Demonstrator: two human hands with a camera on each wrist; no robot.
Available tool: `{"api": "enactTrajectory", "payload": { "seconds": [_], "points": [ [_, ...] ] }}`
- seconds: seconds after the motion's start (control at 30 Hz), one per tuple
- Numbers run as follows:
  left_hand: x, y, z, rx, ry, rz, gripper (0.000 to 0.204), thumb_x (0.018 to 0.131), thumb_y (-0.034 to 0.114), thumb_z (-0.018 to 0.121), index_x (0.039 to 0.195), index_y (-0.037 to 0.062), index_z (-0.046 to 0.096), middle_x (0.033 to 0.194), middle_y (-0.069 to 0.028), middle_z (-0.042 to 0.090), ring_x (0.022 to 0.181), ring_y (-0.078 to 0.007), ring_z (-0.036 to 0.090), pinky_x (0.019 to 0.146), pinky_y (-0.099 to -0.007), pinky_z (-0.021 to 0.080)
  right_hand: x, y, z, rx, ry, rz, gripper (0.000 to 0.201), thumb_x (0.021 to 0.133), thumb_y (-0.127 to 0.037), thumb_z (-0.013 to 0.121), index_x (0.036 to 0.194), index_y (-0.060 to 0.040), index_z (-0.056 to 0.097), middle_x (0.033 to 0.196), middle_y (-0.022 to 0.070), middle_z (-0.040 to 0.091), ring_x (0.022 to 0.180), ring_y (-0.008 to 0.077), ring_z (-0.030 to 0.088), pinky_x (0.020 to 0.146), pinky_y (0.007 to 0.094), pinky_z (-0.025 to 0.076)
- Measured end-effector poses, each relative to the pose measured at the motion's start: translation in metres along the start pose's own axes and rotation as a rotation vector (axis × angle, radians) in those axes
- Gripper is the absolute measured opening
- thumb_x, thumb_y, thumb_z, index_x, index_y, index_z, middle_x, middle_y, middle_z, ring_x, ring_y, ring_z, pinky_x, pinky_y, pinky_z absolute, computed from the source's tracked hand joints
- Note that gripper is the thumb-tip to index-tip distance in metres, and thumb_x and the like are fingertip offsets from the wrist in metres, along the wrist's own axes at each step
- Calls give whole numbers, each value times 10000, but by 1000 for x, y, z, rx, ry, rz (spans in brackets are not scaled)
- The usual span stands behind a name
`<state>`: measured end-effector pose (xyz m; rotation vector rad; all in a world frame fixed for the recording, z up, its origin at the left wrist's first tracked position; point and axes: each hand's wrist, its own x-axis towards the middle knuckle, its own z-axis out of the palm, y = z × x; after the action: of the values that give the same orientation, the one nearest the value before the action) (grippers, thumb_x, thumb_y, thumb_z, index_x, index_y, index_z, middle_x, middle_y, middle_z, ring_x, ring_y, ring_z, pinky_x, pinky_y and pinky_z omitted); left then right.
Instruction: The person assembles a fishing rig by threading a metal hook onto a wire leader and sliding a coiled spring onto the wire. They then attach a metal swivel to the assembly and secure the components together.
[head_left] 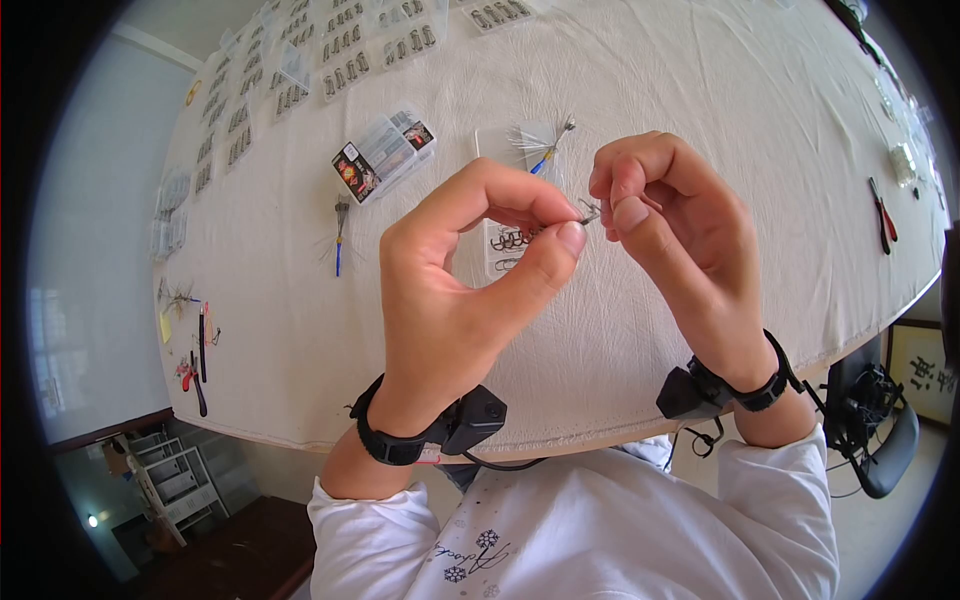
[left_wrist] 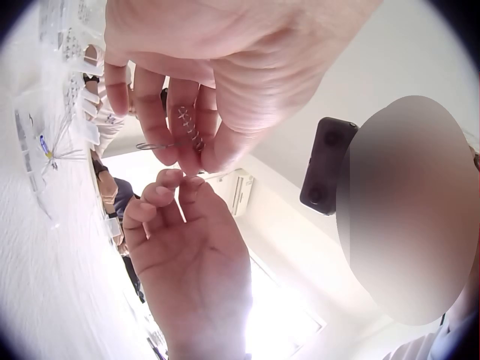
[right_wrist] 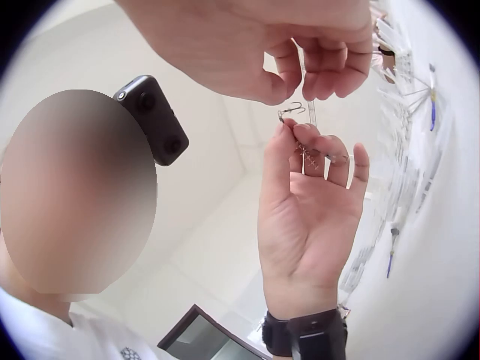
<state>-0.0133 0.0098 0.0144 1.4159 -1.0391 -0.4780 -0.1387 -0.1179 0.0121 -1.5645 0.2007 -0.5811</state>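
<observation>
My left hand (head_left: 455,260) pinches a small metal fishing hook (head_left: 588,212) between thumb and index fingertip. In the right wrist view the hook (right_wrist: 292,109) rises from those fingertips, its bent prongs upward. A small coiled wire (left_wrist: 189,127) lies along the left fingers, and a thin ring (left_wrist: 154,146) shows beside it. My right hand (head_left: 685,240) is close on the other side, fingers loosely bent, fingertips right at the prongs. Below the hands sits a clear box (head_left: 490,258) of dark hooks, partly hidden by the left hand.
A black-labelled clear box (head_left: 380,155) stands behind the left hand. Bundles of wires with blue sleeves (head_left: 339,235) lie on the cloth-covered table (head_left: 600,370). Many hook boxes (head_left: 346,72) fill the far left. Pliers (head_left: 884,215) lie at the right, more tools (head_left: 196,380) at the left.
</observation>
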Motion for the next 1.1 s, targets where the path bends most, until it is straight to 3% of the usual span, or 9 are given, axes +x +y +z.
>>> {"api": "enactTrajectory", "payload": {
  "seconds": [0.23, 0.43, 0.63, 0.83, 0.93, 1.1],
  "points": [
    [0, 1, -2, 66, -43, 42, 76, 815, -3, 659, 861, 4, 599, 826, -41, 610, 794, -112, 581, 750, -254, 466, 2, 2, -1, -254, -30, -231, 63, 902, -26, 522, 957, -1, 503, 948, 62, 491, 846, 116, 474, 739, 240, 400],
    [0, 0, -1, 16, -2, -24, 75, 816, 2, 660, 852, 3, 595, 816, -48, 615, 777, -116, 596, 738, -255, 483, 2, 1, -3, -133, 117, -204, 53, 898, -16, 528, 939, 6, 501, 925, 67, 479, 816, 129, 466, 717, 247, 403],
    [0, 2, 4, -92, 74, -86, 57, 775, 31, 675, 807, 12, 632, 771, -16, 640, 747, -85, 577, 742, -235, 450, 1, -1, -1, -431, 38, -337, 119, 826, 45, 571, 929, 11, 524, 923, 79, 515, 819, 138, 491, 719, 247, 408],
    [-1, 3, 3, -124, 58, -129, 69, 796, 58, 676, 820, 9, 634, 783, -18, 638, 756, -87, 576, 751, -238, 447, 2, -4, 3, -378, 64, -241, 165, 768, 81, 605, 900, -1, 552, 951, 99, 550, 833, 149, 515, 725, 267, 422],
    [-2, 4, 3, -160, 62, -158, 78, 810, 73, 677, 826, 9, 636, 787, -19, 636, 756, -87, 575, 750, -240, 448, 5, -2, 1, -366, -38, -273, 167, 765, 86, 606, 893, -9, 555, 944, 100, 564, 846, 150, 526, 738, 272, 424],
    [-2, 2, 0, -100, -10, -109, 133, 862, 126, 654, 879, 10, 590, 812, -42, 615, 745, -103, 603, 711, -244, 487, 2, -1, -1, -335, 6, -231, 125, 799, 54, 611, 883, -12, 546, 925, 96, 564, 884, 163, 544, 757, 280, 428]
  ]
}}
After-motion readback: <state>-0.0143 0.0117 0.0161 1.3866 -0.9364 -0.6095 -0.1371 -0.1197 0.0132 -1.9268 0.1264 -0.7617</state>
